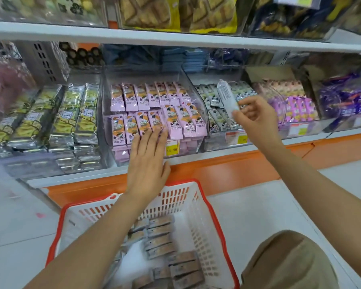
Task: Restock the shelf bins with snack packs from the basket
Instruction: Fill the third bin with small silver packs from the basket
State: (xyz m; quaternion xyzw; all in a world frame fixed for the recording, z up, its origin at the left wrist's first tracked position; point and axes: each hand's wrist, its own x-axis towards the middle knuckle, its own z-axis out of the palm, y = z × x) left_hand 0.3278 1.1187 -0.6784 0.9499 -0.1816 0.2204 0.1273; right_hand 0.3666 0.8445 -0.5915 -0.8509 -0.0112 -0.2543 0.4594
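The left hand [147, 165] is pressing flat, fingers straight, on pink wrapped snack packs [154, 109] in a clear plastic shelf bin [104, 97], while the right hand [258, 122] is pinching a white wrapped snack pack [225, 97] over the neighbouring bin, above a red-rimmed white plastic basket [206, 215] holding brownish packs [161, 238].
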